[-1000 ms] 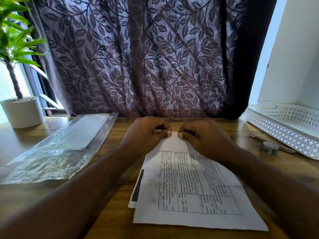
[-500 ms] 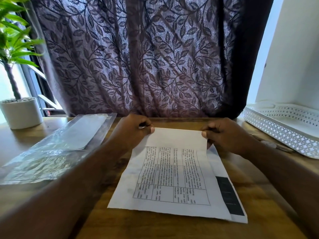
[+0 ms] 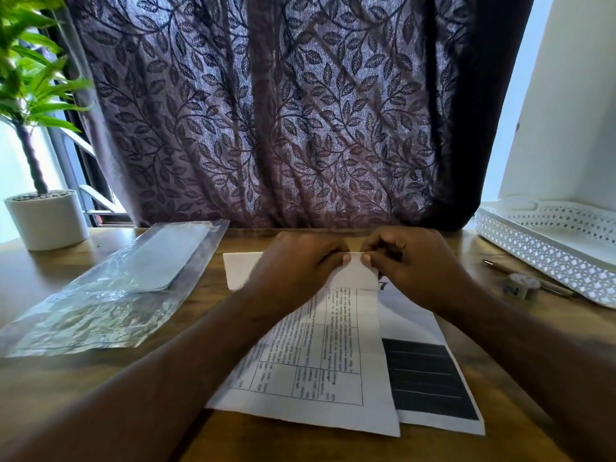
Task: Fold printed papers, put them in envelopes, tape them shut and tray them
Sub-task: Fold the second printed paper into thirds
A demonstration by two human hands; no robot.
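Observation:
A printed paper [image 3: 320, 358] with a table of text lies on the wooden desk in front of me. My left hand [image 3: 296, 261] and my right hand [image 3: 413, 261] pinch its far edge side by side, thumbs nearly touching. Under it lies a second sheet [image 3: 430, 378] with a dark block, showing at the right. A clear plastic pack of envelopes [image 3: 110, 288] lies at the left. The white perforated tray [image 3: 540, 258] stands at the right. A small tape roll [image 3: 520, 285] sits just in front of the tray.
A pen [image 3: 533, 278] lies beside the tape roll. A potted plant [image 3: 43, 218] in a white pot stands at the far left. A leaf-patterned curtain [image 3: 266, 111] hangs behind the desk. A white wall rises behind the tray.
My hands, which were apart at the paper's far corners half a second ago, have come together at the middle of its far edge. The top sheet has turned and shifted over the lower sheet.

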